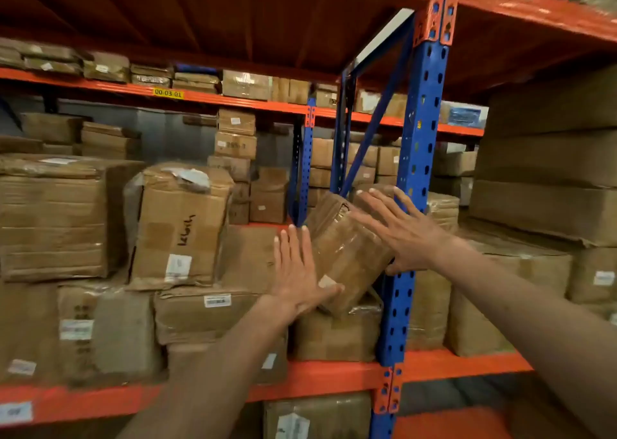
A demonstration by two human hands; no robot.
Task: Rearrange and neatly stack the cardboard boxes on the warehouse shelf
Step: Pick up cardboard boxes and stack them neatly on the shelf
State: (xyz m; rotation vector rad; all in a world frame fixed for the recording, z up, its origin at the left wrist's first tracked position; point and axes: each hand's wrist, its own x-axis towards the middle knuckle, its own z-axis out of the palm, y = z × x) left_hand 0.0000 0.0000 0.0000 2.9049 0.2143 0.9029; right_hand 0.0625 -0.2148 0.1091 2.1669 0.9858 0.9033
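A small brown cardboard box (347,251), wrapped in shiny tape, sits tilted on the orange shelf (334,373), its lower corner resting on a box below (334,335). My left hand (297,271) lies flat against its left side with fingers straight and the thumb under its lower edge. My right hand (404,231) spreads over its upper right side, thumb tucked under the edge. The box is pressed between both palms, right beside the blue upright post (410,205).
To the left stand a tall crumpled box with handwriting (180,228) and a wide taped box (56,218). Large boxes (547,184) fill the bay to the right of the post. More boxes are stacked behind and on the rack beyond.
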